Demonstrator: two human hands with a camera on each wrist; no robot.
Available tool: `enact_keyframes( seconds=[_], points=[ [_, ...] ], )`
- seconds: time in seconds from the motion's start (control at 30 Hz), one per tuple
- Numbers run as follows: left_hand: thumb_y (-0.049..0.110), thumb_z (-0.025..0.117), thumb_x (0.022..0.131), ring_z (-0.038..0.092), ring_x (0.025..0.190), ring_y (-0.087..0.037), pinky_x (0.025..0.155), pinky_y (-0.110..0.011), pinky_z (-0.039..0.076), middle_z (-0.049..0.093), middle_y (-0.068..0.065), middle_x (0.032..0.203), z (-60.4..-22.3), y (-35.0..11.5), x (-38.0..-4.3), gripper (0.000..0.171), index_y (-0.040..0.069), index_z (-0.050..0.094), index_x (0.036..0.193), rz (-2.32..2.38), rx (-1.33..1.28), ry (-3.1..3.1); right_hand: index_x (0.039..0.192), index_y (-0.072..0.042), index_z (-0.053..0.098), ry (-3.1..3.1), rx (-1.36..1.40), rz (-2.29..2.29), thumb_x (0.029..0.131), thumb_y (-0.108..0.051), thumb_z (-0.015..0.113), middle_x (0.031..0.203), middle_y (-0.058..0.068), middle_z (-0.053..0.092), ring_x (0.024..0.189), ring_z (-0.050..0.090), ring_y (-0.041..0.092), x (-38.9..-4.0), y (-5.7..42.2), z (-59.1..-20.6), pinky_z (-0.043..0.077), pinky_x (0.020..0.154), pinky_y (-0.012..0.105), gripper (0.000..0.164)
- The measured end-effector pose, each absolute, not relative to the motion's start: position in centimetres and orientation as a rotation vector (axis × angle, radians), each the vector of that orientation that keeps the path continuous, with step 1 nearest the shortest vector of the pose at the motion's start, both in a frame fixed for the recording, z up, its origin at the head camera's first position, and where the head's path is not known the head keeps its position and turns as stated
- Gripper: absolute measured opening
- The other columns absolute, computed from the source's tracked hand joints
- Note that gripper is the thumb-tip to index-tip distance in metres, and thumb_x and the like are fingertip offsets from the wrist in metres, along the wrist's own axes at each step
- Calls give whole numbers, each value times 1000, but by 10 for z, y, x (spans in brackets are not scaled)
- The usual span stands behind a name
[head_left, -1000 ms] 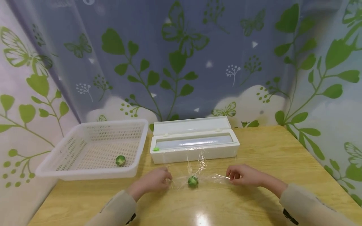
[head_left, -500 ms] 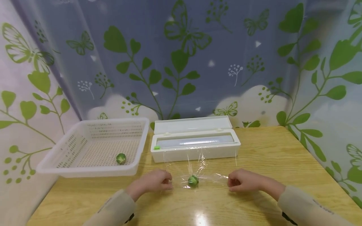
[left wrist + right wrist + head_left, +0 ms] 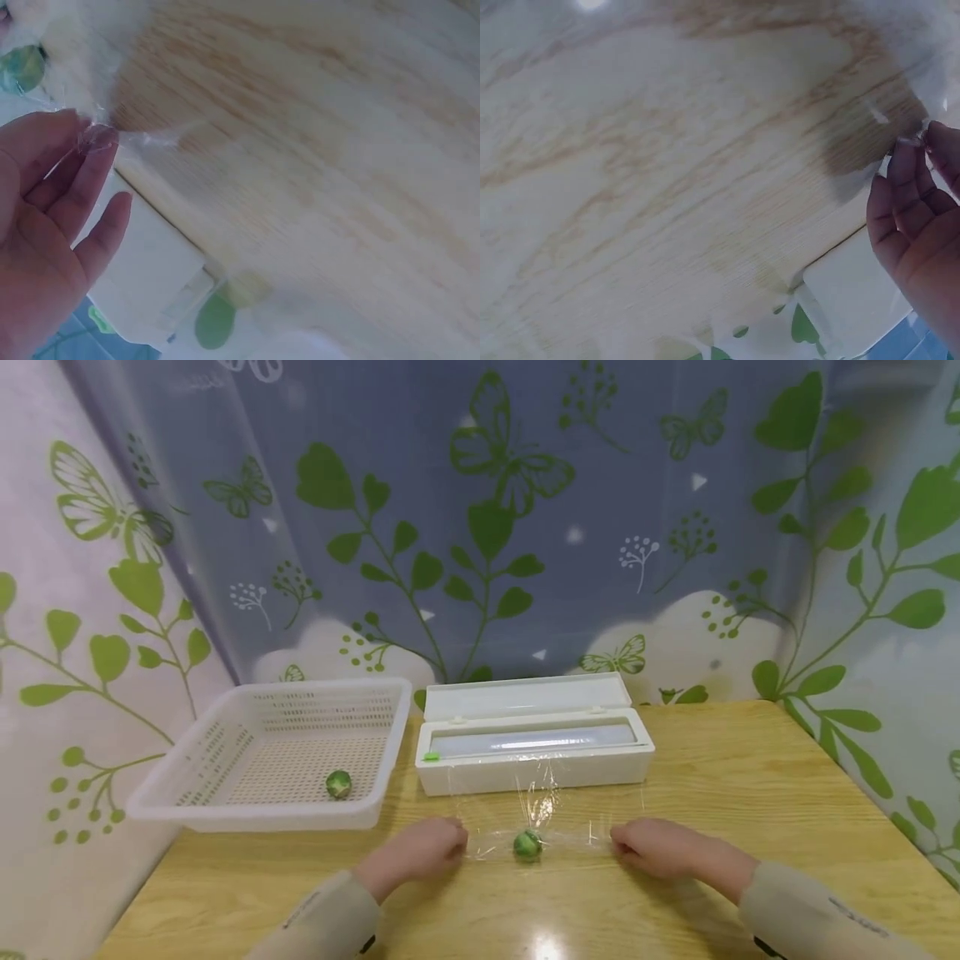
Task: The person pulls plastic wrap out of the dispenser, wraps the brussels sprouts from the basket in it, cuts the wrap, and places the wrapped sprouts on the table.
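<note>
Wood desk point(image 3: 720, 768), curtain point(image 3: 412, 443) bhnd. Basket point(image 3: 281, 814): 1 sprout point(image 3: 339, 784). Open box point(image 3: 442, 782): roll point(image 3: 532, 741). L hand point(image 3: 429, 848), R hand point(image 3: 660, 847) apart, both pinching film point(image 3: 545, 810).

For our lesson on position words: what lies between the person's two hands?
The head view shows clear film stretched from the left hand to the right hand, with a green vegetable roughly midway.

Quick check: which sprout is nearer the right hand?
The sprout on the table, between the right hand and the left hand; the other sprout lies in the basket, beyond the left hand.
</note>
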State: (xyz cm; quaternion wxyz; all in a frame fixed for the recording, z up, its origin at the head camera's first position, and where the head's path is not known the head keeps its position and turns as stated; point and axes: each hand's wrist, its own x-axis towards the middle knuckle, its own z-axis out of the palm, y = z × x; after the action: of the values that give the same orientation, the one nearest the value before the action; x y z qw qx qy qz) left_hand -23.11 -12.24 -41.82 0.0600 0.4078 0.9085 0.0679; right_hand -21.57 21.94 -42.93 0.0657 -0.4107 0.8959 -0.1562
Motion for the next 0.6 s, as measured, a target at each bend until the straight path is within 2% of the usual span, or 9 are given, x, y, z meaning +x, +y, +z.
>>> enact_keyframes(
  seconds=[0.13,0.4,0.6],
  points=[
    [4,53,83,38,56,-6,51,-21,36,43,7,63,-422,-126,-237,19,12,49,66,369,1189,2710,65,-15,41,2704,-1244,-508,78,1,55,60,-13,32,55,32,2,-215,222,-429,31,51,20,25],
    [6,53,85,45,61,-7,56,-25,41,52,5,70,-420,-134,-245,8,9,56,78,521,1146,2678,65,-16,45,2774,-1258,-614,73,5,59,66,-12,35,59,34,3,-218,225,-432,33,52,19,26],
    [5,49,87,48,68,-7,63,-26,43,54,4,76,-419,-136,-252,9,9,57,84,584,1119,2604,71,-11,45,2680,-1109,-793,79,8,54,64,-10,39,59,35,3,-225,230,-429,33,51,20,22]
  ],
)
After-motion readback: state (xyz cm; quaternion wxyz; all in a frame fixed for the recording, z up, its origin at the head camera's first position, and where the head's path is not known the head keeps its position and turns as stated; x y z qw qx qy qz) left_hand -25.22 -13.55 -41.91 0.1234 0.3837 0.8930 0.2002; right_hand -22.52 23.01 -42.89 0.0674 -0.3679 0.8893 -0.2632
